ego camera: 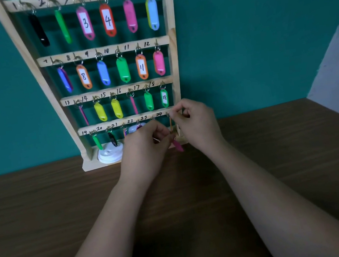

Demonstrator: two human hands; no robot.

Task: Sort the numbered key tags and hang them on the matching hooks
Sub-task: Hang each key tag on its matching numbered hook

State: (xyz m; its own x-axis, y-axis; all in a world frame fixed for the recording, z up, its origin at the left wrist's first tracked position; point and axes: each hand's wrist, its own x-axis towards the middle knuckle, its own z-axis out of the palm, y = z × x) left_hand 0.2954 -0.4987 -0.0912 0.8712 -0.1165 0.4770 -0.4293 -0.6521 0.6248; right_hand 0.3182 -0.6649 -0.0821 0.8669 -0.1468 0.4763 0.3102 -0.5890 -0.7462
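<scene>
Teal wall (237, 31) was seen behind a wooden key rack (174, 58) that was stood on a brown table (45, 211), its four numbered rails hung with coloured tags. Both forearms were stretched forward over the table to the rack's bottom rail, at its right end. The left hand (145, 151) was held knuckles-up in front of the rack's lower right corner, fingers curled, and the ring of a pink tag (178, 145) was pinched between thumb and fingertips; the tag was left dangling tilted before the rack's base. The right hand (196, 124) was raised slightly higher, at the rack's right post, its thumb and forefinger pinched at the top of an orange tag (170, 125) seen edge-on under the last hook (167, 113). A white lid (110, 153) was lodged at the rack's lower left foot.
</scene>
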